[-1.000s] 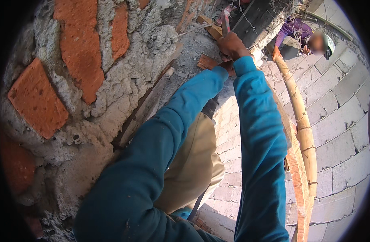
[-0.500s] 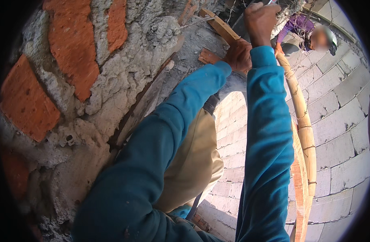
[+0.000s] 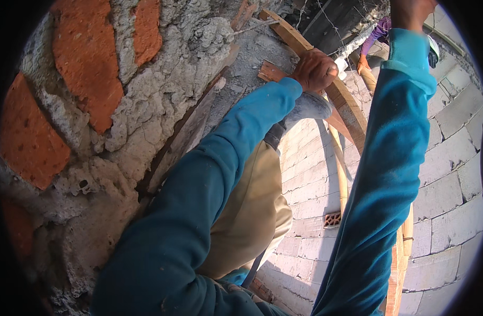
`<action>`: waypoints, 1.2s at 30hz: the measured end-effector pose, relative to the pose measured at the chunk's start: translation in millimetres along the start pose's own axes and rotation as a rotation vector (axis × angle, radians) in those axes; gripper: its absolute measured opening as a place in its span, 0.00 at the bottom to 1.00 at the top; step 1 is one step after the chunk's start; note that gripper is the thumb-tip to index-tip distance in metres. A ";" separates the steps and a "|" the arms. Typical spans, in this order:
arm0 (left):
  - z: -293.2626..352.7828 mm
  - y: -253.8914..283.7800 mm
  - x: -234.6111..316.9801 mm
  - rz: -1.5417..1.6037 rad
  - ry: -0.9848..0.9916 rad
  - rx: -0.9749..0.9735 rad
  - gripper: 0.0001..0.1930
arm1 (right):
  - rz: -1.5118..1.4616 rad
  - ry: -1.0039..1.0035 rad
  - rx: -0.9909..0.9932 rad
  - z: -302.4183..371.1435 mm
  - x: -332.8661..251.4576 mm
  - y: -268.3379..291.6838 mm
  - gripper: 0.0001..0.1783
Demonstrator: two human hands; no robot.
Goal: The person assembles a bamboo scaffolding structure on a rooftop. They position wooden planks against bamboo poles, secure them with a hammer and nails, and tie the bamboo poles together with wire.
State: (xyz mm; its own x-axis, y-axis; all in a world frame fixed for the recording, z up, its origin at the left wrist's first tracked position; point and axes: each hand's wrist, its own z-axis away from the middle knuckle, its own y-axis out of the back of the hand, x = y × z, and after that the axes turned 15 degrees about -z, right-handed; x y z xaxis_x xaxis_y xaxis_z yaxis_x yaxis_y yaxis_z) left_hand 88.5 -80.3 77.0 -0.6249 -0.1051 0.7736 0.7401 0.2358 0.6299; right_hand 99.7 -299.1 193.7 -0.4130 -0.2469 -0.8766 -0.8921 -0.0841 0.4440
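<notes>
Right of the masonry wall, a wooden beam is slanting beneath the left hand, whose fingers are curling closed against it. The right hand is hovering farther from that wall; whether its fingers are gripping anything, I cannot tell.

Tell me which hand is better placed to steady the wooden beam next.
Probably the left hand: its fingers are curled at the wooden beam. The right hand is off to the side, cut by the picture's upper edge, its grip out of view.
</notes>
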 end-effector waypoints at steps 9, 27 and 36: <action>-7.8 2.8 2.6 -0.087 0.048 -0.225 0.13 | -0.718 -1.326 -0.768 52.1 36.9 34.7 0.11; -14.6 -22.9 -6.3 -0.486 0.035 -0.436 0.18 | -0.373 -0.874 0.073 302.5 -203.3 259.1 0.36; -2.8 13.3 161.9 0.018 -0.396 -0.180 0.32 | -0.404 -1.234 0.172 402.4 -299.2 329.2 0.35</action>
State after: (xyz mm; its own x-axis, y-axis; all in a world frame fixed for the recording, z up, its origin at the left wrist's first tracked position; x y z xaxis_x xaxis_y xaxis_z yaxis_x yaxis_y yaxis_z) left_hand -2.1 -96.9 210.8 -0.6329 0.2841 0.7202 0.7612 0.0582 0.6459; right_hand -144.2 135.5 527.5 0.0747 0.8155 -0.5739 -0.9656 0.2028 0.1626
